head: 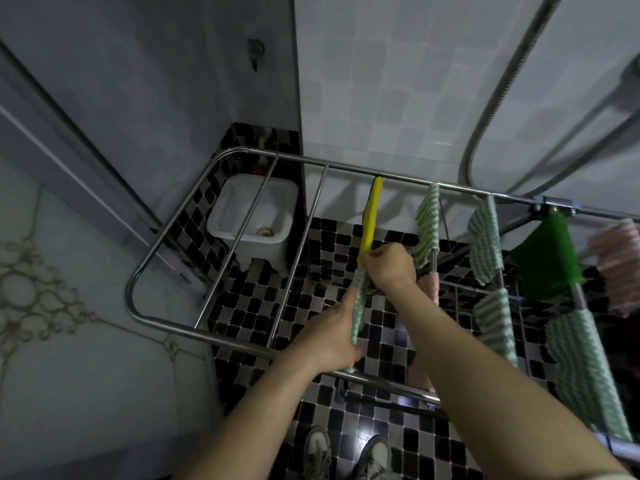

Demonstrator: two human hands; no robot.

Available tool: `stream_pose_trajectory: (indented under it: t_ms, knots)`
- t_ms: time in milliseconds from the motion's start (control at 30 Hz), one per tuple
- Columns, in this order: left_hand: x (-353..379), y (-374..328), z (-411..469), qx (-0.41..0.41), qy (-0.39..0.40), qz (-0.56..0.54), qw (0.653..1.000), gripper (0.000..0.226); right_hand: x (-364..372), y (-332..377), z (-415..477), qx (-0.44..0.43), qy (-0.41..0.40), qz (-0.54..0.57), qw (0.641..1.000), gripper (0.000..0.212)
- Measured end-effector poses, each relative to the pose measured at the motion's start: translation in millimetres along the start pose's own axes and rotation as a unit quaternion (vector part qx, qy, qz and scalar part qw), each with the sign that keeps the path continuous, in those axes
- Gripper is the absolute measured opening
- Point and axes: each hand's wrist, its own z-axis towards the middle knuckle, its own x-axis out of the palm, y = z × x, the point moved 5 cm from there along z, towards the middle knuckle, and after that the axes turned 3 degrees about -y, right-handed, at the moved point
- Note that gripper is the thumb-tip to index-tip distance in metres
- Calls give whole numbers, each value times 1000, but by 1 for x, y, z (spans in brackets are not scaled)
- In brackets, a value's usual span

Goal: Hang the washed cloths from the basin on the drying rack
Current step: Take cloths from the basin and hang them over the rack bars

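Hands: both are on one rail of the rack, closed on the same cloth.
Left hand (332, 336): nearer to me, at 6 o'clock on the rail, with its fingers wrapped round the near half of the striped cloth (358, 306).
Right hand (393, 268): further out, at 12 o'clock from the left. Its thumb and fingers pinch the cloth's far end, and I cannot rule out that it also catches the neighbouring yellow edge.
Striped cloth: it is draped over the rail between my two hands, so it is already on the drying rack (346, 168).
Long axis: it runs along the rail from 6 o'clock by my body towards 12, leaning slightly to 1 o'clock. The narrow folded edge faces up.
Key relation: the cloth's far end sits just against the near end of the yellow cloth (371, 216), which fills the same rail onwards to 12 o'clock. By my judgement any smoothing has to be drawn back towards 6, and the left hand is better placed for that.
Free rail (303, 244): one bare rail lies at 9 o'clock, running parallel.
Basin (277, 216): it stands on the floor at 10 o'clock, beyond the bare rails, and I can see no cloth in it.
Other cloths: more striped ones (427, 230) hang at 2 o'clock, with a dark green cloth (547, 261) and a pink cloth (620, 268) at 3.
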Motion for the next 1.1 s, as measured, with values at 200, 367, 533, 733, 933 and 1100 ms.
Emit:
stream_pose_trajectory:
  t_ms: [200,367,533,733,933,1100]
  knots:
    - [2,3,-1,-11,24,29,999,109,5,3,6,5,-18,-3,1000,23]
    - [1,6,1,-15,32,31,999,113,5,3,0,-10,-4,5,1000,25]
    - [1,1,5,-3,47,90,995,117,0,0,-16,-63,6,7,998,25]
    - [0,-1,7,-13,30,79,996,116,-19,-7,-35,-85,55,37,994,36]
    - [-14,-31,-1,36,-196,84,976,60,-62,-35,-56,-94,-35,104,989,24]
    - [5,-67,0,77,-220,-62,971,22,-98,-59,-81,-106,-100,157,977,21]
